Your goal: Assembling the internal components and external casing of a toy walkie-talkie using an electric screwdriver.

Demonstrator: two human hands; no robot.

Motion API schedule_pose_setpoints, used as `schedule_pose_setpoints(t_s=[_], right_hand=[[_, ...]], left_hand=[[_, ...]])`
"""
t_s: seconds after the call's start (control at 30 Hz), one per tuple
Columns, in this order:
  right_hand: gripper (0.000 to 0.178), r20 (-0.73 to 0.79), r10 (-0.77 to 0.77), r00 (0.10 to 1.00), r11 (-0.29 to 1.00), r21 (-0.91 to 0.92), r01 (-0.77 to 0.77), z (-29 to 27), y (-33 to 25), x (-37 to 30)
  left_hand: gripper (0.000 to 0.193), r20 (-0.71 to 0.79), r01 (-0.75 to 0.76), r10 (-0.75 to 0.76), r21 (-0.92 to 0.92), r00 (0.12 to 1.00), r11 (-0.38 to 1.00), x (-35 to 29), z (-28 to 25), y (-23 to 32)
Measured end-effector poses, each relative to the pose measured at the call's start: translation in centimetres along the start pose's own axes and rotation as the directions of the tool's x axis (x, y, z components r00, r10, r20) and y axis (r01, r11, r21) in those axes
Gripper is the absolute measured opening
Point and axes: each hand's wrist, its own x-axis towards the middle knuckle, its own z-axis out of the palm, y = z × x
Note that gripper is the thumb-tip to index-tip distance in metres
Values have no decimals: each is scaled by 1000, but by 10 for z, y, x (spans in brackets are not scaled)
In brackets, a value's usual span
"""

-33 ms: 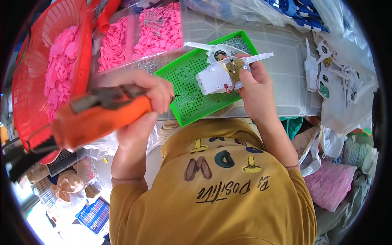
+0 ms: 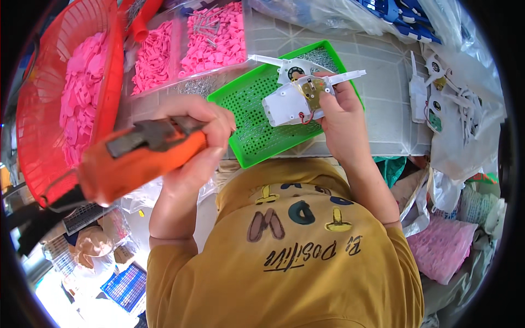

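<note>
My left hand (image 2: 210, 131) is wrapped round an orange electric screwdriver (image 2: 158, 161) with a dark cable at its rear end. Its tip reaches toward the left rim of the green tray (image 2: 239, 152), short of the white part. In my right hand (image 2: 343, 112), thumb on top, sits a white plastic housing (image 2: 281, 109) with two long prongs. A yellowish gear cover (image 2: 313, 90) and red wires show on the housing. It is held over the perforated tray, where small screws (image 2: 318, 57) are heaped at the far corner.
At the far left stands a red basket (image 2: 114, 82) of pink parts. Beside it, clear bins hold small pink pieces (image 2: 216, 41). More white housings (image 2: 435, 104) lie on the right of the grey table (image 2: 383, 104). Plastic bags (image 2: 306, 13) cover the far edge.
The screwdriver and my left hand have shifted slightly to the right. My right hand and the white housing stay almost where they were.
</note>
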Motion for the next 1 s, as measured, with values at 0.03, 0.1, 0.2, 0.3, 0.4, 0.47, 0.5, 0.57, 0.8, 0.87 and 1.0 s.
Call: schedule_pose_setpoints(t_s=[0.03,0.1,0.2,0.3,0.4,0.47,0.5,0.57,0.8,0.87,1.0], right_hand=[[33,-1,-5,1000,999,53,5,5,0,-1],[31,-7,-11,1000,994,106,12,9,3,-2],[34,12,-54,998,999,12,53,7,7,1],[34,-33,-45,998,999,0,45,7,8,0],[34,-24,-73,997,997,-13,73,7,9,1],[34,-28,-76,997,997,-32,75,7,9,1],[34,-30,-72,997,997,-33,71,7,8,1],[33,-16,-72,997,995,-77,71,7,6,1],[32,-14,-85,996,994,-63,84,7,7,1],[33,-6,-83,997,994,-69,82,7,7,1],[33,-6,-83,997,996,-41,83,7,8,0]], left_hand=[[40,13,-7,6,47,1000,999,-4,-1,-3],[40,16,-4,3,22,1000,1000,-8,-7,-12],[36,-22,20,-20,18,1000,1000,-6,-6,-14],[32,-91,47,-47,4,995,999,-7,-5,-13],[29,-36,78,-78,-3,996,997,-8,-3,-9],[28,28,84,-82,-77,996,993,-11,0,-7],[26,22,115,-114,-116,993,986,-13,3,-5],[26,5,116,-116,-88,993,989,-16,7,-7],[26,36,90,-88,-55,995,994,-23,4,-17],[26,25,89,-88,-42,996,995,-24,4,-18],[27,36,65,-62,-78,997,995,-26,0,-22]])
